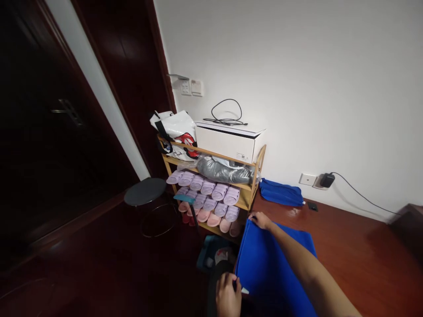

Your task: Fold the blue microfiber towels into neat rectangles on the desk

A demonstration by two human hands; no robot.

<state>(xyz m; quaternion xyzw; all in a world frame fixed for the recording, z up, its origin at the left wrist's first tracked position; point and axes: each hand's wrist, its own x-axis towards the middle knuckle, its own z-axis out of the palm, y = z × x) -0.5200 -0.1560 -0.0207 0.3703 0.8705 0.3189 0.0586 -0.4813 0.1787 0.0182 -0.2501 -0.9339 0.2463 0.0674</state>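
Note:
A large blue cloth, folded in layers, lies over the near left part of the reddish-brown table. My right hand reaches across and grips its far left corner, fingers closed. At the near left corner, my left hand is closed on the same cloth's edge. Beside those fingers shows a small white tag. Small dark spots appear at the fingers of both hands; what they are I cannot make out. The right forearm covers part of the cloth.
Another folded blue cloth rests against the wall. A wooden shoe rack holds several lilac and pink slippers, with a white box and a printed bag on top. A round stool and a teal bin stand left. A charger is plugged in.

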